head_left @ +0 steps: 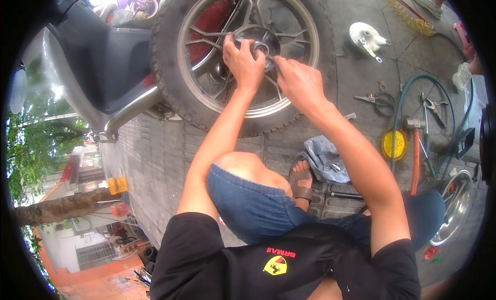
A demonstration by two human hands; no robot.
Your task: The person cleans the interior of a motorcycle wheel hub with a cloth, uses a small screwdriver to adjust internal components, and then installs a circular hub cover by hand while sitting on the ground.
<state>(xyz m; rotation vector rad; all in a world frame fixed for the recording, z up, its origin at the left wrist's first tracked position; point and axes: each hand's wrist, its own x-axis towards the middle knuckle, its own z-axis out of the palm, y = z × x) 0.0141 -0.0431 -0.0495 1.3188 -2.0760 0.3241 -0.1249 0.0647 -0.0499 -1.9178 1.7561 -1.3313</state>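
Observation:
A spoked wheel [316,47] with a black tyre stands in front of me, its dark hub [274,39] near the middle. My left hand [244,65] rests at the hub with bent fingers over its edge, thumb beside a small metal ring [261,48] in the hub's centre. From the right, my right hand [300,83] reaches to the same spot. Its fingers are closed, and a thin dark tip shows at the hub's lower right edge; what they hold is mostly hidden.
On the paving to the right lie a white brake plate [366,36], scissors [382,101], pliers [436,113], a hammer [415,145], a yellow round container [394,144] and a green hose [400,106]. A grey cloth [325,158] lies by my foot. The scooter body [98,67] stands at left.

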